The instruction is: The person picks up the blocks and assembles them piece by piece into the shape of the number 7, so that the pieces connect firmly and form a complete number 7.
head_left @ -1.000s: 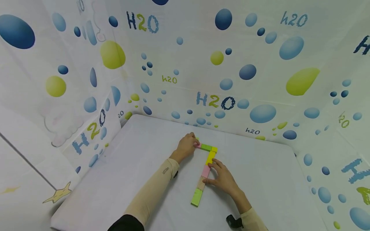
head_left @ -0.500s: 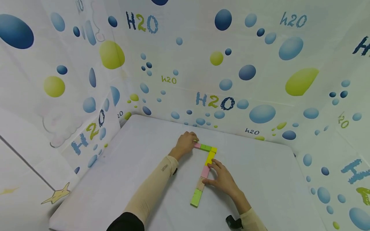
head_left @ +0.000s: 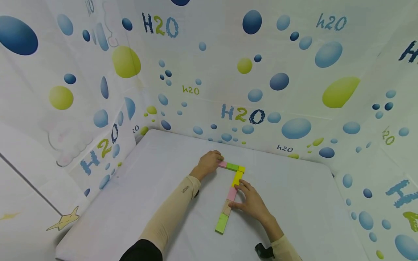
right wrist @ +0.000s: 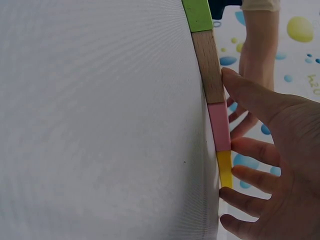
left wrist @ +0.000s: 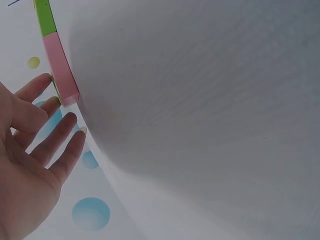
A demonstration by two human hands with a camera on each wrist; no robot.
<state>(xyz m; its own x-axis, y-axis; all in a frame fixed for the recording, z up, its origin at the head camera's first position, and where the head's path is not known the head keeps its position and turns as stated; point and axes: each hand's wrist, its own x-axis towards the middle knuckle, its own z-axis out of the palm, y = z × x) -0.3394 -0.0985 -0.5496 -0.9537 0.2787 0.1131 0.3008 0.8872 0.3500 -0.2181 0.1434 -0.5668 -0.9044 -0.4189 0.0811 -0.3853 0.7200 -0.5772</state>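
Coloured wooden blocks lie end to end on the white table. The long row has a light green block [head_left: 222,223], a bare wood block [head_left: 227,207], a pink block [head_left: 232,194] and a yellow block [head_left: 237,178]. From its far end, a short row runs left through a green block [head_left: 232,166] to another pink block [head_left: 222,164]. My left hand [head_left: 209,163] is at that pink end; its fingertips touch the far side, where a thin green edge [left wrist: 56,92] shows. My right hand [head_left: 254,203], fingers spread, touches the long row's right side.
The white tabletop [head_left: 294,203] extends around the blocks. Behind it hangs a white backdrop [head_left: 209,65] printed with bubbles and lettering. A black wrist device [head_left: 263,251] sits by my right sleeve.
My left hand has drawn back slightly to the left, so more of the pink end block shows. My right hand and the long row look unchanged.
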